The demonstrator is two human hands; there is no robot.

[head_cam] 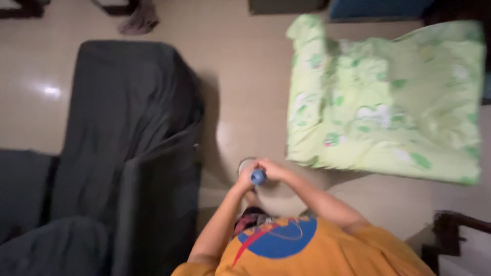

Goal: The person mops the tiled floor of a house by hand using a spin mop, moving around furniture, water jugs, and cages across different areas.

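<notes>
While the whole shot is pretty blurry, the biggest thing going on is a dark grey cover [128, 148] draped over what looks like a sofa, filling most of the left side and running down to the bottom edge. Next up is a light green patterned quilt [388, 102] spread over a mattress or cushion at the upper right, sitting well apart from the sofa with a strip of shiny beige floor [240, 87] between them. Bottom centre you get the person's orange shirt [327, 255] with a round blue print on the chest.

Both arms reach forward and meet just above the shirt, over the floor between the sofa and the quilt. Left hand [246, 176] and right hand [273, 169] are pressed together around a small blue handle end [258, 177], which pokes up toward the camera. Right hand is clearly curled around it; the left seems clenched on it too, though the blur makes the fingers hard to pick out. What the handle belongs to is hidden below the hands, so can't tell.
</notes>
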